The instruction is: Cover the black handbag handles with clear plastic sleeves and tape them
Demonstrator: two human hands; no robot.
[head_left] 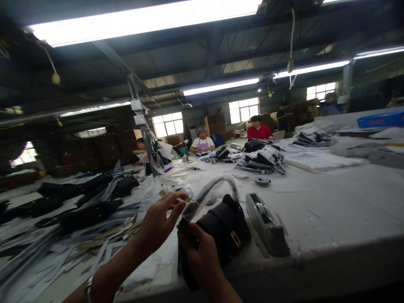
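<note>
Right hand (203, 248) curled tight, I grip the black bag (219, 223) by the near edge of the surface (334, 202); my left hand (159, 219), loosely curled, meets the plastic-wrapped handle (206, 188), whether pinching I can't tell. Farther off lie piled pieces (263, 159).

Above me, a long tube light (151, 20) glared beneath a dark ceiling (192, 63); past the white table (347, 206) I saw paned windows (244, 111), with brown cartons (215, 128) stacked between two of them.
</note>
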